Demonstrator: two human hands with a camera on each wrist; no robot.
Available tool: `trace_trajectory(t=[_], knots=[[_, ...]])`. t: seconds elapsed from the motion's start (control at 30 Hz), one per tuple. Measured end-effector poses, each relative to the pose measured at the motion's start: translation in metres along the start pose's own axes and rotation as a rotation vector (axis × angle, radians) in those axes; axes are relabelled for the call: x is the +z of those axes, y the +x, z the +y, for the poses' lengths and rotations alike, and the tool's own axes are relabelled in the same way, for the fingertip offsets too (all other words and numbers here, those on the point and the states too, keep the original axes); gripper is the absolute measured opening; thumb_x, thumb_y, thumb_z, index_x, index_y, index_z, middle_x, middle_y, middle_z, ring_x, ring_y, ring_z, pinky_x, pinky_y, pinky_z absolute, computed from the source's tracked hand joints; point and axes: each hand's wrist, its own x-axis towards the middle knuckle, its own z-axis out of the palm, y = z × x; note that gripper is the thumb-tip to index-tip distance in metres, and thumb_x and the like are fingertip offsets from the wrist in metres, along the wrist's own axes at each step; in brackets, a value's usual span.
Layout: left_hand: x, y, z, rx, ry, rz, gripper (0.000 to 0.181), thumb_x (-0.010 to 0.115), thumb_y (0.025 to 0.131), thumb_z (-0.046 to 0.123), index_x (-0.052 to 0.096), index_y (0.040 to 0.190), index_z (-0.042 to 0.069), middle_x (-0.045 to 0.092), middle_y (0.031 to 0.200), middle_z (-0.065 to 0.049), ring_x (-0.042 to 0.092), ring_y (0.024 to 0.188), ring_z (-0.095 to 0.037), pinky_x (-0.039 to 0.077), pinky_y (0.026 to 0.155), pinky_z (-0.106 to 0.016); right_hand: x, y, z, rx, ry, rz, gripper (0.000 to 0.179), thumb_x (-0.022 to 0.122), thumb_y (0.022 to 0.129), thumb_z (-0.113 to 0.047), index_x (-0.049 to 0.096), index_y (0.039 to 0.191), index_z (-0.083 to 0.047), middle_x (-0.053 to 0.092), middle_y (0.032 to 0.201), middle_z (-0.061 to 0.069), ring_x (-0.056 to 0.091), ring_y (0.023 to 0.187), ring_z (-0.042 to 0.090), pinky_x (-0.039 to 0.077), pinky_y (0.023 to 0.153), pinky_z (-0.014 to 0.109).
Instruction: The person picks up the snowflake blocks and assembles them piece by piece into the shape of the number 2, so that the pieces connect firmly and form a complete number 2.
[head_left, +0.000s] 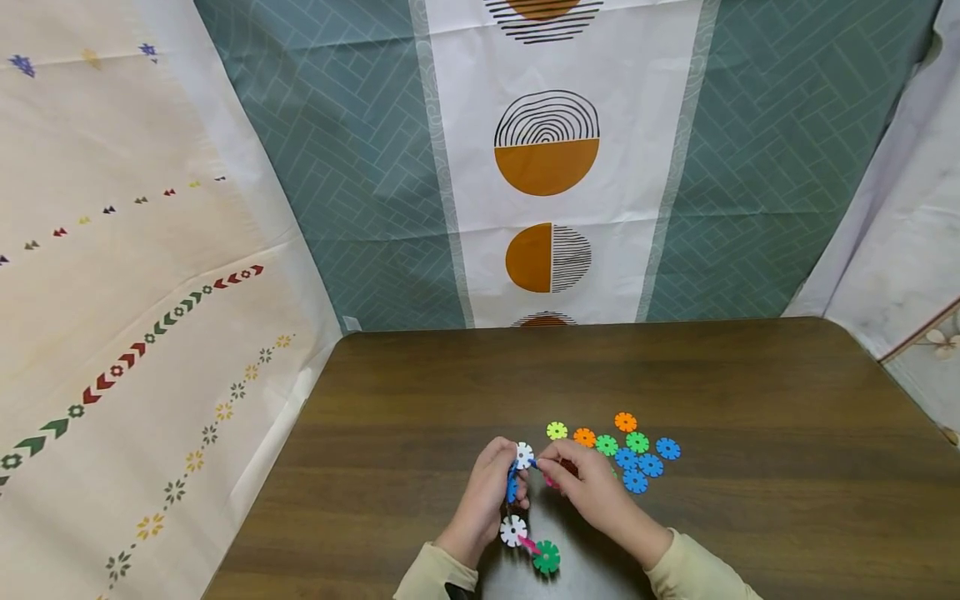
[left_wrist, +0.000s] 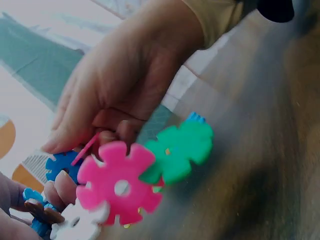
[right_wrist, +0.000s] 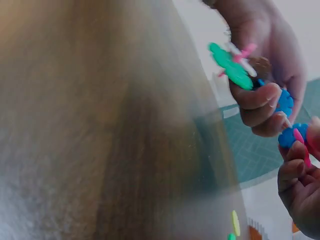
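Observation:
My left hand (head_left: 486, 487) grips a chain of slotted plastic flower discs. At its fingertips are a white disc (head_left: 524, 455) and a blue disc (head_left: 512, 486). Below the hand hang another white disc (head_left: 513, 531), a pink disc (left_wrist: 120, 185) and a green disc (head_left: 547, 557), joined together; a brown disc (right_wrist: 260, 66) shows by the palm in the right wrist view. Between thumb and fingers, my right hand (head_left: 588, 482) pinches a blue disc (right_wrist: 287, 138) with a pink disc (right_wrist: 301, 142) against it, close to the chain's upper end. Fingers partly hide the joint.
Loose discs lie on the brown table (head_left: 420, 392) just beyond my right hand: a yellow-green one (head_left: 557, 430), orange ones (head_left: 626, 422), green ones (head_left: 637, 442) and several blue ones (head_left: 651, 465). Patterned cloths hang behind the table and at its sides.

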Motion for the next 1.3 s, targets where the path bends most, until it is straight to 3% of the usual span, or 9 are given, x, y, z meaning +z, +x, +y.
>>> trace_trajectory(t=[0.13, 0.23, 0.43, 0.67, 0.8, 0.93, 1.03, 1.17, 1.3], knots=[[-0.004, 0.0, 0.003, -0.006, -0.037, -0.007, 0.02, 0.045, 0.101, 0.019, 0.043, 0.084, 0.008, 0.05, 0.071, -0.004, 0.045, 0.049, -0.008, 0.048, 0.047, -0.023, -0.004, 0.0, 0.001, 0.149, 0.097, -0.055, 0.015, 0.065, 0.095, -0.026, 0.068, 0.094, -0.011, 0.058, 0.069, 0.0, 0.049, 0.048, 0.01, 0.047, 0.047, 0.027], [-0.005, 0.0, 0.004, -0.005, -0.046, -0.012, 0.022, 0.046, 0.101, 0.02, 0.044, 0.083, 0.009, 0.051, 0.072, -0.004, 0.048, 0.05, -0.009, 0.051, 0.05, -0.025, -0.004, -0.001, 0.003, 0.191, 0.136, -0.089, 0.02, 0.065, 0.095, -0.026, 0.068, 0.099, -0.007, 0.061, 0.072, 0.005, 0.049, 0.046, 0.011, 0.047, 0.046, 0.028], [-0.004, 0.0, 0.005, 0.012, -0.047, -0.003, 0.022, 0.049, 0.101, 0.019, 0.046, 0.083, 0.008, 0.051, 0.07, -0.005, 0.049, 0.051, -0.009, 0.054, 0.053, -0.027, -0.003, -0.003, 0.002, 0.156, 0.188, -0.071, 0.018, 0.066, 0.094, -0.024, 0.069, 0.096, -0.007, 0.061, 0.068, 0.002, 0.052, 0.046, 0.014, 0.048, 0.046, 0.028], [-0.006, 0.001, 0.003, 0.048, -0.044, 0.03, 0.024, 0.05, 0.102, 0.018, 0.046, 0.08, 0.008, 0.05, 0.067, -0.003, 0.048, 0.05, -0.008, 0.054, 0.052, -0.027, -0.009, -0.003, 0.005, 0.14, 0.147, -0.038, 0.012, 0.066, 0.094, -0.019, 0.068, 0.087, -0.009, 0.058, 0.064, 0.006, 0.051, 0.045, 0.015, 0.046, 0.044, 0.027], [-0.008, 0.001, 0.004, 0.043, -0.022, -0.016, 0.026, 0.053, 0.101, 0.017, 0.046, 0.081, 0.001, 0.048, 0.064, -0.002, 0.046, 0.048, -0.007, 0.052, 0.048, -0.024, -0.016, -0.001, 0.004, 0.134, 0.144, -0.032, 0.007, 0.069, 0.091, -0.015, 0.071, 0.094, -0.009, 0.061, 0.069, 0.004, 0.051, 0.047, 0.018, 0.047, 0.044, 0.027], [-0.009, 0.0, 0.004, 0.036, 0.017, -0.073, 0.035, 0.054, 0.101, 0.018, 0.041, 0.09, -0.013, 0.047, 0.063, -0.002, 0.045, 0.048, -0.008, 0.05, 0.046, -0.023, -0.019, 0.001, 0.003, 0.127, 0.165, -0.083, 0.01, 0.069, 0.091, -0.016, 0.072, 0.097, -0.008, 0.062, 0.073, 0.01, 0.053, 0.049, 0.019, 0.048, 0.045, 0.028], [-0.009, 0.0, 0.003, 0.035, 0.051, -0.087, 0.037, 0.054, 0.101, 0.018, 0.04, 0.096, -0.017, 0.049, 0.065, -0.003, 0.044, 0.049, -0.008, 0.049, 0.045, -0.022, -0.02, 0.001, 0.002, 0.135, 0.169, -0.111, 0.013, 0.069, 0.091, -0.018, 0.072, 0.095, -0.006, 0.061, 0.071, 0.013, 0.053, 0.05, 0.016, 0.05, 0.046, 0.029], [-0.007, 0.001, 0.0, 0.03, 0.049, -0.095, 0.034, 0.055, 0.101, 0.016, 0.041, 0.089, -0.014, 0.049, 0.064, -0.002, 0.044, 0.049, -0.007, 0.048, 0.045, -0.021, -0.019, 0.002, 0.002, 0.147, 0.145, -0.121, 0.016, 0.069, 0.091, -0.019, 0.071, 0.089, -0.004, 0.06, 0.068, 0.013, 0.054, 0.05, 0.012, 0.051, 0.045, 0.031], [-0.006, 0.001, -0.003, 0.016, 0.04, -0.092, 0.028, 0.053, 0.101, 0.014, 0.044, 0.078, -0.001, 0.049, 0.062, -0.002, 0.045, 0.049, -0.007, 0.049, 0.046, -0.021, -0.015, 0.003, 0.003, 0.175, 0.127, -0.121, 0.013, 0.068, 0.092, -0.016, 0.07, 0.087, -0.004, 0.06, 0.068, 0.014, 0.053, 0.049, 0.012, 0.05, 0.044, 0.03]])
